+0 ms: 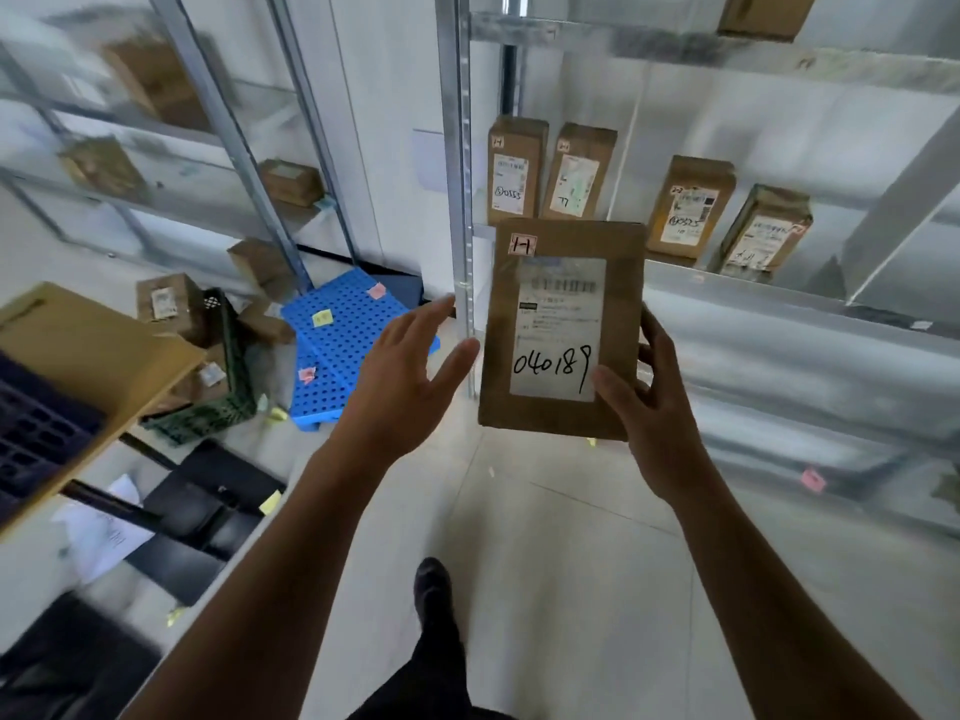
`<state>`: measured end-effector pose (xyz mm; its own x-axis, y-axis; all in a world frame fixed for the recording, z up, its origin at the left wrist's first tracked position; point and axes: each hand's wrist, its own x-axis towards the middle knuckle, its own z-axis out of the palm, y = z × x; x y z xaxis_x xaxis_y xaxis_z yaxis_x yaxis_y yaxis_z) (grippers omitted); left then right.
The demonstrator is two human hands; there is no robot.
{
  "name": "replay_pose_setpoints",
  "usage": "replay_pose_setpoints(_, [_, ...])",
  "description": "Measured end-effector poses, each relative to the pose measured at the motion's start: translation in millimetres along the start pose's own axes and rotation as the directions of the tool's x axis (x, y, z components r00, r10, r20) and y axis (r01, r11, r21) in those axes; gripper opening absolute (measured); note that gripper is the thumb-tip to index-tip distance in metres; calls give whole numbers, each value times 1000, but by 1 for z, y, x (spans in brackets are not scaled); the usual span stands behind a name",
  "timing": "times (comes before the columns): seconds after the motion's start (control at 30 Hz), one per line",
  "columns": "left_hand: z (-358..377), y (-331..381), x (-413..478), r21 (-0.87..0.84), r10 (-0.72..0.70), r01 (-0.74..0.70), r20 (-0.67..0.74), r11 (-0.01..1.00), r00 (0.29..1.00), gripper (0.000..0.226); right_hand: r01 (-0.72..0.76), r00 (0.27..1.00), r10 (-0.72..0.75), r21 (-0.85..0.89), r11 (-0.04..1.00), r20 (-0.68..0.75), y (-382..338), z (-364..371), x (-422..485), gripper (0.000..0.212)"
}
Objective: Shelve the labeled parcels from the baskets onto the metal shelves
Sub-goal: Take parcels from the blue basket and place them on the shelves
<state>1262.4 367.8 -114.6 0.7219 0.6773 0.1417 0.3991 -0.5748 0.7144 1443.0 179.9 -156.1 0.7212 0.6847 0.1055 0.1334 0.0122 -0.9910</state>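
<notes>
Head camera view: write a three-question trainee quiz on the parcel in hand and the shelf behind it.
1. True or false: the left hand grips the brown parcel.
2. How many labelled parcels stand on the metal shelf level right behind it? A two, B four, C six.
3. Fill in: its white label bears the handwritten number ____.
Key: 1 false, only the right hand holds it; 2 B; 3 040189.
</notes>
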Motion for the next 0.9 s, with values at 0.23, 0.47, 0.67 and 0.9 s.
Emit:
replay_pose_setpoints(0.23, [-20,18,111,-286,121,-121,-19,951,992,88,139,990,-139,-8,990,-12,-39,38,120,86])
replay_pose_setpoints(0.47, [-61,16,236,-355,307,-325,-109,876,945,82,328,942,-329,-35,944,-65,-95,58,238,85])
replay_pose_setpoints(0.67, [-73,20,329,-317,359,-417,-227,852,905,81,430,898,-435,-88,899,-61,-124,59,321,87])
replay_pose_setpoints(0.9, [-66,58,426,-322,392,-483,-308,815,867,86,519,852,-524,-160,840,12,-143,34,443,81])
